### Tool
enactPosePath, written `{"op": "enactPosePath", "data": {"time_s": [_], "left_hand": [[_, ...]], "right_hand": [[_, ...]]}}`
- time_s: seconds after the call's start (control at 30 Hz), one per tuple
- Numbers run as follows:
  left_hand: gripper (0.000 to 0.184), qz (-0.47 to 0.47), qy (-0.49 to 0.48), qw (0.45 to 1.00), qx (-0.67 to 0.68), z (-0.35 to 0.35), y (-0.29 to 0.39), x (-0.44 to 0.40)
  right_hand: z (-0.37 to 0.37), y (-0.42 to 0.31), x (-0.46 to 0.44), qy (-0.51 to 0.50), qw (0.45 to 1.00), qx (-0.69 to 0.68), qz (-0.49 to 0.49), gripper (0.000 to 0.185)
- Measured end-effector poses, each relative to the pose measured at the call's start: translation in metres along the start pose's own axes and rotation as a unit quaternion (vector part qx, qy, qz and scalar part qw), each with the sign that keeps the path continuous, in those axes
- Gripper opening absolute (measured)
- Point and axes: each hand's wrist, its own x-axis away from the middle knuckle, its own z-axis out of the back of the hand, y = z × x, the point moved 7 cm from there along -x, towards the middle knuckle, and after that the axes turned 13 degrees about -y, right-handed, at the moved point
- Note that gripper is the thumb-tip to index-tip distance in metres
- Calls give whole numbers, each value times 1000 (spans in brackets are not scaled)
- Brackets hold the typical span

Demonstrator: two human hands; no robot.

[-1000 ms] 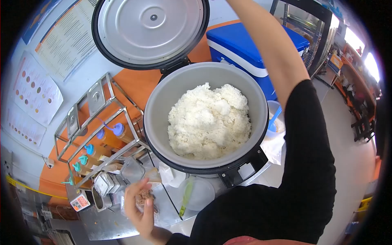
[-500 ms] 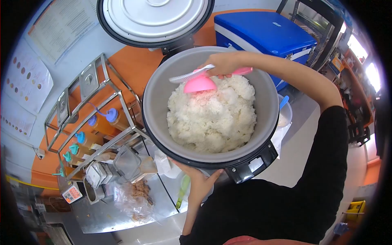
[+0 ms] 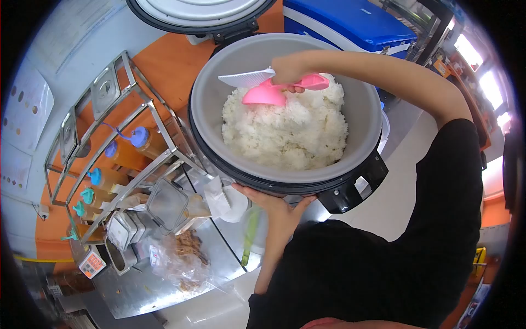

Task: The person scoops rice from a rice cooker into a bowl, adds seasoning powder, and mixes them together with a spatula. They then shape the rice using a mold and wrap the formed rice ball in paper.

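Observation:
A large round cooker (image 3: 205,109) with a grey inner pot stands open, holding a heap of white rice (image 3: 290,137). Over the rice, my right hand (image 3: 293,71) is closed around a pink scoop (image 3: 264,94) and a white paddle (image 3: 246,78). The scoop's bowl faces down against the top of the heap. My left hand (image 3: 279,211) has its fingers and thumb spread against the underside of the cooker's front rim, left of the black latch (image 3: 350,189).
Behind the cooker are its raised lid (image 3: 203,12) and a blue cooler box (image 3: 350,24). To the left stand a metal rack (image 3: 148,104), sauce bottles (image 3: 129,153), a clear container (image 3: 167,204) and a bag of brown food (image 3: 189,252). A green utensil (image 3: 251,236) lies below the cooker.
My right hand has come down into the pot with the pink scoop and white paddle. My left hand has moved from above the bag to the cooker's front. The view has shifted.

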Motion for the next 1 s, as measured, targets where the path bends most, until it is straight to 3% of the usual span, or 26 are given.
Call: {"op": "enactPosePath", "data": {"time_s": [0.1,0.2,0.3,0.4,0.57,0.7,0.8,0.9,1.0], "left_hand": [[133,-51,36,992,113,1,-6,0],[124,-142,90,986,12,16,11,6],[117,-74,38,996,12,23,2,9],[113,-166,103,980,-49,25,2,9],[111,-161,100,980,-57,26,2,11],[109,-146,98,984,-36,26,0,11],[108,-130,62,987,-69,30,-2,12],[107,-145,48,986,-72,25,-7,14],[106,-167,62,981,-72,20,-8,15]], "right_hand": [[0,-10,10,-18,999,23,-29,32],[-8,-14,25,-33,997,-9,-70,27],[-10,-9,34,-33,993,-50,-97,25],[-28,-10,29,-83,987,-102,-96,27],[-92,-35,35,-191,955,-222,-41,29],[-93,-24,51,-206,937,-272,-74,23],[-98,3,67,-277,872,-380,-139,21],[-106,3,68,-294,867,-388,-105,22],[-114,-15,44,-264,912,-312,-38,24]]}}
